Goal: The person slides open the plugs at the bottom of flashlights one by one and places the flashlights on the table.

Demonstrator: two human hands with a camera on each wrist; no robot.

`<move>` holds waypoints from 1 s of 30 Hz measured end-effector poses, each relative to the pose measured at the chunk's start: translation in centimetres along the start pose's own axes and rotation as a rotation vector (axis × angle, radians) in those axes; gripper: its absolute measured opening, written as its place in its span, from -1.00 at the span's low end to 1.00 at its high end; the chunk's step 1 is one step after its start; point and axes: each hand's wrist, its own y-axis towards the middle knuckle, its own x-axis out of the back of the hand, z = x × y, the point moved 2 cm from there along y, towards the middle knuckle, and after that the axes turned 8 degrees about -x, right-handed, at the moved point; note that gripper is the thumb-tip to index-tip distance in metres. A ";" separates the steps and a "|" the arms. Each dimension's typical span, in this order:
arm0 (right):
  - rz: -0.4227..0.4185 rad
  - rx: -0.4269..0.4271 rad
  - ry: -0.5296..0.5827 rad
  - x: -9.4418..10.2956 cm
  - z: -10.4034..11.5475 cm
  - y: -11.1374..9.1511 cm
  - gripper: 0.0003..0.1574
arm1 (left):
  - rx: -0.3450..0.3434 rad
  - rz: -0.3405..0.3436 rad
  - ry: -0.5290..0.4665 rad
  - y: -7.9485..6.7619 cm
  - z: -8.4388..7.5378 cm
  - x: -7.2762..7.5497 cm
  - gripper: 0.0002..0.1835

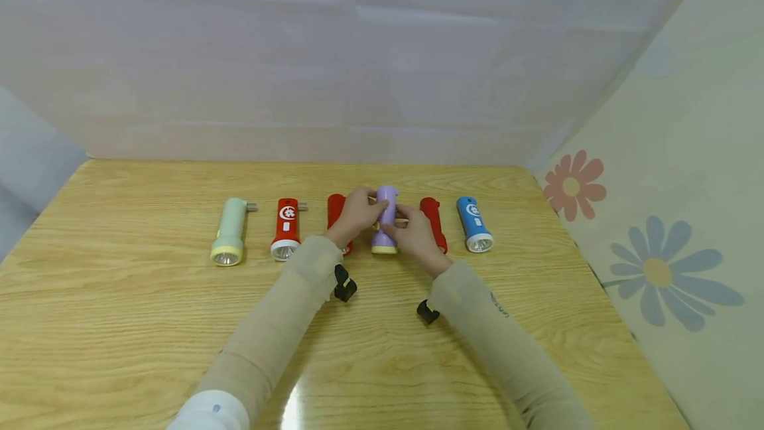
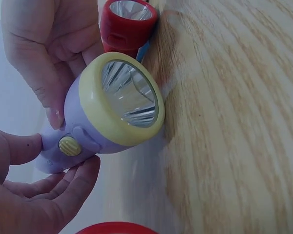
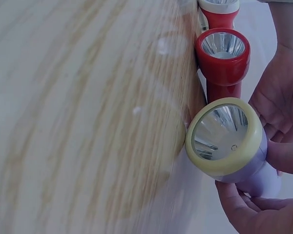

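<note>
A lavender flashlight (image 1: 388, 195) with a pale yellow rim lies between both hands, lens end toward me. My left hand (image 1: 357, 212) holds its body from the left, thumb beside the yellow switch (image 2: 69, 146). From the right, my right hand (image 1: 418, 237) grips it nearer the lens, with the thumb on top in the head view. The lens (image 3: 220, 132) shows clearly in the right wrist view, its rim close to the table. A plain red flashlight (image 1: 335, 208) is just left of it, partly hidden by my left hand. Another red flashlight (image 1: 431, 214) lies beyond my right hand.
Farther left along the row lie a mint green flashlight (image 1: 231, 221) and a red-and-white one (image 1: 287, 217), both with metal prongs out. A blue flashlight (image 1: 473, 217) lies at the right end. The wooden table (image 1: 149, 324) meets a pale cloth wall (image 1: 298, 85) behind.
</note>
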 end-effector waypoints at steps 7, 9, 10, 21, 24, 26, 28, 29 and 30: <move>0.072 -0.027 -0.017 0.2 -0.5 -0.1 -0.36 | -0.017 -0.025 0.002 -0.1 0.1 -0.1 -0.60; 0.102 -0.017 -0.039 0.3 -0.6 -0.2 -0.39 | -0.023 -0.022 -0.004 -0.2 0.0 -0.2 -0.60; 0.115 -0.017 -0.051 0.4 -0.7 -0.3 -0.41 | -0.024 -0.022 -0.009 -0.2 0.0 -0.2 -0.60; 0.121 -0.042 -0.224 0.4 -1.0 -1.0 -0.49 | -0.008 -0.020 -0.035 -0.3 -0.1 0.1 -0.57; 0.101 -0.051 -0.251 0.4 -1.1 -0.9 -0.49 | -0.022 -0.025 -0.044 -0.4 -0.1 0.2 -0.58; 0.089 -0.044 -0.256 0.4 -1.1 -0.9 -0.49 | -0.029 -0.029 -0.052 -0.4 -0.1 0.3 -0.58; 0.080 -0.031 -0.254 0.4 -1.1 -0.9 -0.51 | -0.033 -0.032 -0.061 -0.5 -0.1 0.3 -0.58; 0.076 -0.023 -0.253 0.4 -1.2 -0.9 -0.52 | -0.033 -0.034 -0.068 -0.5 -0.1 0.3 -0.58; 0.072 -0.014 -0.251 0.4 -1.2 -0.8 -0.53 | -0.034 -0.037 -0.073 -0.6 -0.2 0.3 -0.58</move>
